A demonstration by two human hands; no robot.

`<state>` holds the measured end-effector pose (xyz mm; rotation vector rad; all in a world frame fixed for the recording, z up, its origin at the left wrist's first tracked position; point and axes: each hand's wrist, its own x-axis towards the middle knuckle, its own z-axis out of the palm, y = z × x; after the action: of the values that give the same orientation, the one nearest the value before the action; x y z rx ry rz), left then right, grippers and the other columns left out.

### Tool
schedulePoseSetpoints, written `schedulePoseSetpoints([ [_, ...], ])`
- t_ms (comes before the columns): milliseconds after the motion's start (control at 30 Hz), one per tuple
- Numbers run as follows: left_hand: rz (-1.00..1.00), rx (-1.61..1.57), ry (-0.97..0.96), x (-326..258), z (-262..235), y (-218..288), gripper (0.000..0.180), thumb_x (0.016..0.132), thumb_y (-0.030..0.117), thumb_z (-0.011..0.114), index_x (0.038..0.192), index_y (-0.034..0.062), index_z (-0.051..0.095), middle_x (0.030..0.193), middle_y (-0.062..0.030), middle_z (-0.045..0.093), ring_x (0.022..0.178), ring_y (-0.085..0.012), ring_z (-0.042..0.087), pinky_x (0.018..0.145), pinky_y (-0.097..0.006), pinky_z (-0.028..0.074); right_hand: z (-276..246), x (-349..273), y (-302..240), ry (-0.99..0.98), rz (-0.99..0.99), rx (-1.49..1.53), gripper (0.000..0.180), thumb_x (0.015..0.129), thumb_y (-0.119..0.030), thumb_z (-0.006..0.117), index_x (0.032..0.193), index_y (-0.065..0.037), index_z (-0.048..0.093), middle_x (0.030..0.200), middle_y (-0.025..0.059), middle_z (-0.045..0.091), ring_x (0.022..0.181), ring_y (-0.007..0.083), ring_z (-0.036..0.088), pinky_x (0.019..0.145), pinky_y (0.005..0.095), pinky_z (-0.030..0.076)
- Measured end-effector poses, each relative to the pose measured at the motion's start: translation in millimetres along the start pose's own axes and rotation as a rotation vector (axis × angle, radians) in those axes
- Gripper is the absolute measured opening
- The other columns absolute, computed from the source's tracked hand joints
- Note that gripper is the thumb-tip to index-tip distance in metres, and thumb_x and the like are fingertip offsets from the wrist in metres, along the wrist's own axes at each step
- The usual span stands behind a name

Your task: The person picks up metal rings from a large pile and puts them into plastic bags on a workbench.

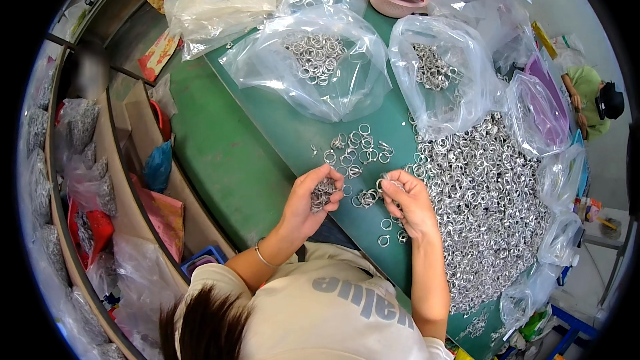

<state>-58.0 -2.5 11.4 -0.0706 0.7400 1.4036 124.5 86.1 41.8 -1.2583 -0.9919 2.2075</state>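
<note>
My left hand [305,201] is cupped palm up, its fingers curled round a handful of silver-coloured metal rings [323,195]. To its right, my right hand [412,205] is closed in a pinch on rings [382,185] at the thumb and fingertips; how many it holds is partly hidden. Between the hands a few loose rings [364,198] lie on the green tabletop [267,99]. Just beyond the left hand spreads a small loose group of rings [359,145]. Close by the right forearm, a large heap of rings [493,207] covers the table's right side.
Two clear plastic bags with rings inside, a left bag [253,60] and a right bag [467,37], stand beyond the hands. A pink basket [390,3] holds a red-handled tool at the back. Shelves [143,210] with bagged goods line the left. A person in green [588,97] is far right.
</note>
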Motion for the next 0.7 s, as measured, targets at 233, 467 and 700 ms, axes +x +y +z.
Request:
schedulePoseSetpoints([
  [233, 0.013, -0.01, 0.016, -4, -1, 1, 0.024, 0.091, 0.025, 0.05, 0.085, 0.0033, 0.057, 0.08, -0.0071, 0.051, 0.063, -0.014, 0.046, 0.046, -0.023, 0.036, 12, 7, -4, 0.139, -0.251, -0.59, 0.012, 0.078, -0.008, 0.068, 0.081, -0.001, 0.059, 0.071, 0.0014, 0.059, 0.063, 0.007, 0.051, 0.058, 0.0223, 0.042],
  [467, 0.017, -0.021, 0.011, -8, 6, 3, 0.024, 0.091, 0.025, 0.051, 0.084, 0.0031, 0.056, 0.08, -0.0074, 0.05, 0.062, -0.014, 0.046, 0.046, -0.022, 0.035, 76, 89, -74, 0.138, -0.504, -0.496, 0.03, 0.08, -0.023, 0.067, 0.093, 0.002, 0.06, 0.069, 0.0044, 0.057, 0.064, 0.012, 0.052, 0.061, 0.027, 0.044],
  [700, 0.031, -0.051, 0.072, -14, -5, 7, 0.025, 0.091, 0.026, 0.05, 0.082, 0.0034, 0.055, 0.078, -0.007, 0.048, 0.061, -0.0138, 0.045, 0.045, -0.022, 0.035, 33, 71, -45, -0.083, -0.235, -0.131, 0.019, 0.087, -0.018, 0.061, 0.094, 0.0, 0.062, 0.064, 0.0001, 0.055, 0.052, 0.0043, 0.044, 0.044, 0.0212, 0.033],
])
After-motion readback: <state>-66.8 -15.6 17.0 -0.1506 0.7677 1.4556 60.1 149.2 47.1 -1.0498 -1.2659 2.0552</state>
